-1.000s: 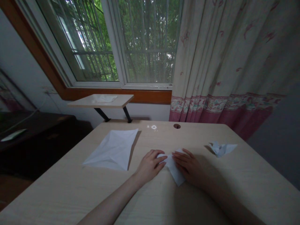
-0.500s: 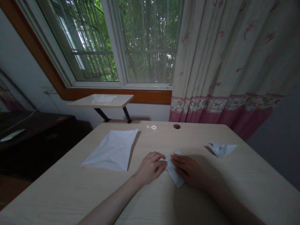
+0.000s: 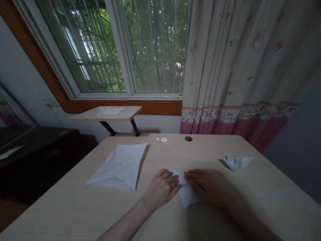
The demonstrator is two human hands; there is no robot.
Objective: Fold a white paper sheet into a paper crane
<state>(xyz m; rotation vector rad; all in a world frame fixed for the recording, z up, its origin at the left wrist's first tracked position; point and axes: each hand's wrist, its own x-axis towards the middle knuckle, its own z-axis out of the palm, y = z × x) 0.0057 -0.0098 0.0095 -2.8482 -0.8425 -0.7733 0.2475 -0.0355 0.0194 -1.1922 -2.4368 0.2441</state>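
Observation:
A small folded sheet of white paper [image 3: 188,196] lies on the desk between my two hands. My left hand [image 3: 164,188] has its fingers curled and closed on the paper's upper left edge. From the other side my right hand [image 3: 207,185] covers the right part of the paper, its fingers held together and pressing on it, the tips close to the left fingers. The folds under the right hand are hidden. To the right rests a folded white paper bird [image 3: 235,163]. A larger creased white paper sheet [image 3: 120,167] lies left of my hands.
The light wooden desk [image 3: 82,214] carries a small raised shelf [image 3: 127,115] at its back left, with a white paper piece [image 3: 112,111] on it. A round cable hole [image 3: 188,139] sits near the back edge. Behind are a window and a patterned curtain [image 3: 220,83].
The folded paper has turned, its near corner swinging left and its far edge now showing beside my left fingers. Both hands stay on it, slightly shifted. The camera view has tilted a little.

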